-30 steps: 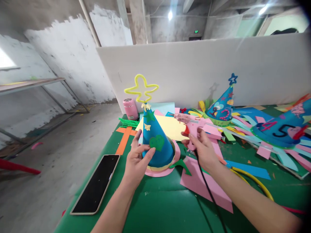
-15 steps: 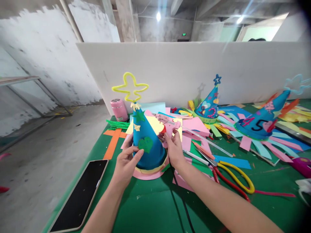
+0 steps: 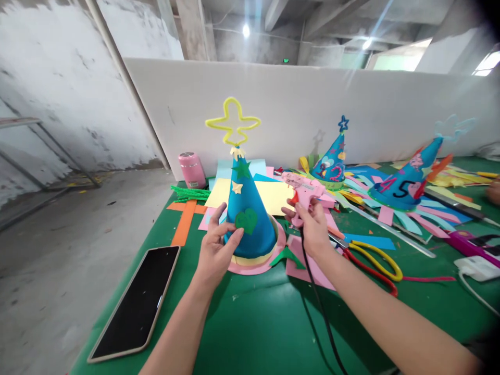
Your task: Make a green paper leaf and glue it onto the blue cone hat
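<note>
A blue cone party hat (image 3: 255,242) stands upright on the table, with a cream band and pink brim at its base. It bears a green heart (image 3: 246,222), a green star (image 3: 241,169) and a small cream star (image 3: 236,187); a yellow pipe-cleaner shape (image 3: 233,122) tops it. My left hand (image 3: 217,245) grips the hat's left side, its thumb at the heart. My right hand (image 3: 313,224) is closed around a pink hot glue gun (image 3: 302,188), to the right of the hat and apart from it. A black cord (image 3: 317,299) hangs from the gun's handle.
A phone (image 3: 136,302) lies at the left table edge. Behind are a pink bottle (image 3: 191,170) and green pipe cleaners (image 3: 190,194). Scissors (image 3: 375,263), coloured paper strips and two decorated hats (image 3: 330,164) fill the right. A white partition (image 3: 281,114) borders the back.
My right hand has moved the glue gun right, away from the hat. My left hand stays on the hat, thumb by the heart. The view has shifted slightly.
</note>
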`<control>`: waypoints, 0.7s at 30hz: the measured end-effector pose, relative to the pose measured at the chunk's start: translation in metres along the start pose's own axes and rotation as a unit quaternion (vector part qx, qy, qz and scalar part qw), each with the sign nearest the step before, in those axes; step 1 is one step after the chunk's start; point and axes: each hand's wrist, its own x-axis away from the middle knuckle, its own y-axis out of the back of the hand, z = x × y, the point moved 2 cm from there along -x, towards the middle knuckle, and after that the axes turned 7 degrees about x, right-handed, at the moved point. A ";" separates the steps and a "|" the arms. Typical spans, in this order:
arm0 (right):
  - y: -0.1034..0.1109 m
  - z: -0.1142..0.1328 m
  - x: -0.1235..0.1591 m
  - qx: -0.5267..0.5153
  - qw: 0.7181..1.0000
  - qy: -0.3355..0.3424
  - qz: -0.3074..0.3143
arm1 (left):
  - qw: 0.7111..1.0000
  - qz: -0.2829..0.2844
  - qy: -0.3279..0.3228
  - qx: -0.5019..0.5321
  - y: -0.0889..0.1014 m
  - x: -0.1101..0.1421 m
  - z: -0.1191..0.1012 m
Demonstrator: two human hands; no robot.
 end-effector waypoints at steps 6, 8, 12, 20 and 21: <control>0.028 0.025 0.013 0.051 0.997 0.052 0.020 | 1.000 0.025 0.010 0.010 0.002 0.003 -0.002; 0.033 0.035 0.020 0.061 0.995 0.063 0.045 | 0.999 0.028 0.015 0.015 0.003 0.003 -0.002; 0.039 0.049 0.036 0.165 0.974 0.096 0.125 | 0.998 0.050 0.027 0.009 0.011 0.002 -0.005; 0.039 0.045 0.061 0.273 0.933 0.108 0.208 | 0.983 0.160 0.033 -0.084 0.028 -0.003 0.002; 0.037 0.044 0.061 0.285 0.927 0.111 0.215 | 0.982 0.166 0.031 -0.089 0.028 -0.002 0.005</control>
